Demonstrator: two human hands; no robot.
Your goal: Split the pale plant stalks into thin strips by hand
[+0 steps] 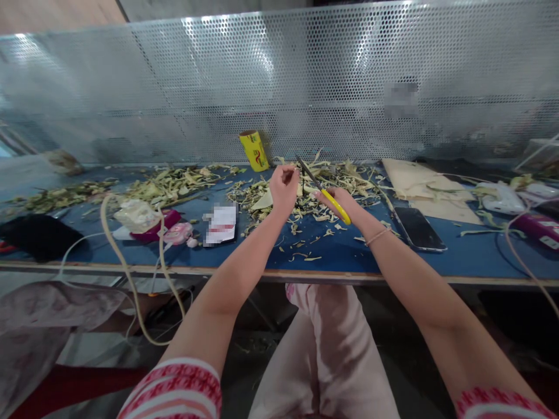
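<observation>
Over the pile of pale green plant scraps [349, 177], my left hand [285, 183] is closed in a pinch, its fingertips close to the scissors' blades. What it pinches is too small to make out, though a thin dark strand shows beside the fingertips. My right hand [339, 201] is wrapped round the yellow handle of the scissors [334, 205]. The dark blades point up and to the left, toward my left fingertips. Small cut bits lie on the blue tabletop [332, 259] below my hands.
A yellow can [254, 151] stands behind the scraps, near the perforated metal panel [340, 75]. Left are a white-faced phone or card [221, 224], a magenta box [168, 224] and more scraps [170, 185]. Right lie a black phone [419, 228] and cardboard [423, 186]. Another person's leg [56, 305] shows lower left.
</observation>
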